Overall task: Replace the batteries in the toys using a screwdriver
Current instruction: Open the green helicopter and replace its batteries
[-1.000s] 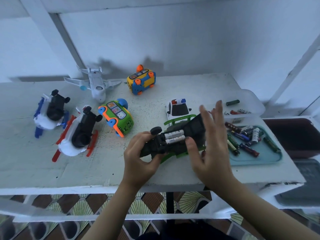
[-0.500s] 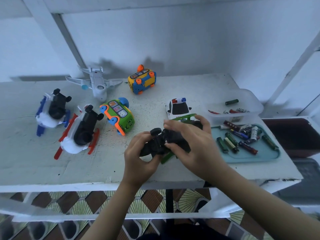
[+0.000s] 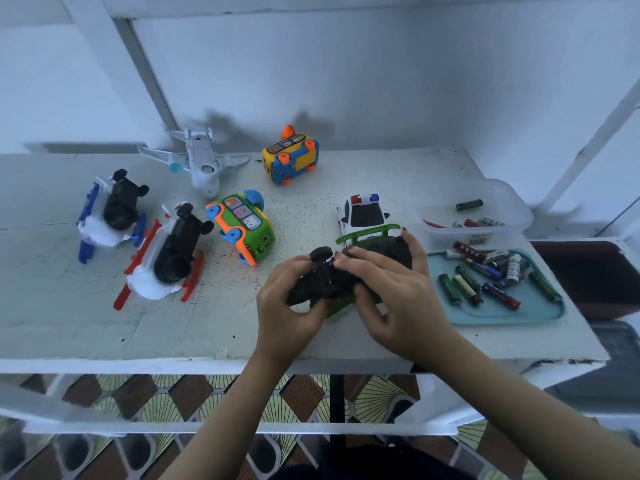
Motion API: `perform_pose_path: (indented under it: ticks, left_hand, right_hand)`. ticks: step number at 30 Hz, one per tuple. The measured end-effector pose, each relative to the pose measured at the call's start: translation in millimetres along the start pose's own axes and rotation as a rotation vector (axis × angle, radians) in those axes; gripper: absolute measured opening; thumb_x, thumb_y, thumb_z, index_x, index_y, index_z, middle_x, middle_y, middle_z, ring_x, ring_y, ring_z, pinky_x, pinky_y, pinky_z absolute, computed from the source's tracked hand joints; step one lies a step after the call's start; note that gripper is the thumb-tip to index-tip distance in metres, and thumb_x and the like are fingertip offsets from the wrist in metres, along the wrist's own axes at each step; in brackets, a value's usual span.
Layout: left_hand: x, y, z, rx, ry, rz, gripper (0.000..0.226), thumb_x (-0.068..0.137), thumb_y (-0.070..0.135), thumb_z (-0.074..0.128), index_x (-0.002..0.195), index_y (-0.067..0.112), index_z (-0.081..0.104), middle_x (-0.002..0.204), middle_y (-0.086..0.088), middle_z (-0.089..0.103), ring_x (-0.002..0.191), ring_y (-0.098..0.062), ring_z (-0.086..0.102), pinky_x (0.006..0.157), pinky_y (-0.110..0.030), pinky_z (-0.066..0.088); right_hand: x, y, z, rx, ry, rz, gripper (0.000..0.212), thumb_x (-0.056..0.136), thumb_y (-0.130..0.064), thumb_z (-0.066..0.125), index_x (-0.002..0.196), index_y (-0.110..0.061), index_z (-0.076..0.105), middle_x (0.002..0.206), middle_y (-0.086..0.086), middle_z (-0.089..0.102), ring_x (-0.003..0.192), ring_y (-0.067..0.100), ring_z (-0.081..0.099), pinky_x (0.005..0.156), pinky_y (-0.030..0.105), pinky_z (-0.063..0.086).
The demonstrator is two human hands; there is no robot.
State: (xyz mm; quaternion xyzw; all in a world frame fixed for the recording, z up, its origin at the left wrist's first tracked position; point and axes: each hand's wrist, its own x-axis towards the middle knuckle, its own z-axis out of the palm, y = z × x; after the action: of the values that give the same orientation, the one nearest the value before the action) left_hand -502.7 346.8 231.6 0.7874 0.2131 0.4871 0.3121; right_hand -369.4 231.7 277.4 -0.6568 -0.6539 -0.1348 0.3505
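At the lower centre of the frame, the left grip (image 3: 291, 303) is curled round the left end of the black and green toy (image 3: 322, 282), thumb tucked beneath and fingertips up by a small black wheel. The right grip (image 3: 391, 299) covers the toy's other end from above, fingers bent over its top and thumb pinching the near side. The toy sits between both grips over the near middle of the white counter (image 3: 69, 323); whether it touches the surface is unclear.

Just right of it lies a teal tray (image 3: 502, 315) scattered with loose batteries (image 3: 485, 275). To the left a green bus toy (image 3: 244, 230) lies tilted, and further left a red and white toy (image 3: 166, 261) is belly up. Behind the grips stands a police car (image 3: 362, 213), with a clear tub (image 3: 512, 216) holding a few batteries at right. A blue and white toy (image 3: 110, 209) lies at centre left, and a white plane (image 3: 201, 161) and a yellow bus toy (image 3: 289, 159) are farthest, near the wall
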Motion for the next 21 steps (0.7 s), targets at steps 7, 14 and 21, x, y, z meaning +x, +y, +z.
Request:
perform_pose_path:
  ticks: [7, 14, 21]
  left_hand:
    - [2.7, -7.8, -7.7, 0.127, -0.017, 0.158, 0.04, 0.07, 0.021, 0.076, 0.108, 0.014, 0.064, 0.11, 0.01, 0.062, 0.115, -0.01, 0.055, 0.099, -0.035, 0.039]
    - [-5.2, -19.8, -14.0, 0.133, 0.004, 0.105, 0.042, 0.074, 0.027, 0.068, 0.106, 0.001, 0.066, 0.113, 0.0, 0.061, 0.113, -0.021, 0.056, 0.09, -0.052, 0.049]
    - [-2.4, -22.7, -14.9, 0.059, -0.021, 0.061, 0.046, 0.074, 0.028, 0.07, 0.111, 0.003, 0.063, 0.116, 0.001, 0.058, 0.111, -0.016, 0.055, 0.082, -0.041, 0.054]
  right_hand:
    - [-5.7, 9.4, -6.1, 0.143, 0.302, 0.281, 0.024, 0.089, -0.016, 0.044, 0.109, -0.018, 0.059, 0.1, -0.014, 0.059, 0.098, -0.004, 0.05, 0.094, 0.032, 0.039]
    - [-38.7, 30.0, -17.9, -0.083, -0.03, 0.585, 0.03, 0.096, -0.027, 0.039, 0.068, -0.016, 0.043, 0.05, -0.007, 0.04, 0.044, 0.012, 0.039, 0.042, 0.027, 0.026]
    - [-30.0, 15.6, -38.5, -0.282, -0.454, 0.752, 0.039, 0.095, -0.042, 0.038, 0.075, -0.015, 0.058, 0.068, 0.0, 0.059, 0.067, 0.015, 0.056, 0.056, 0.025, 0.039]
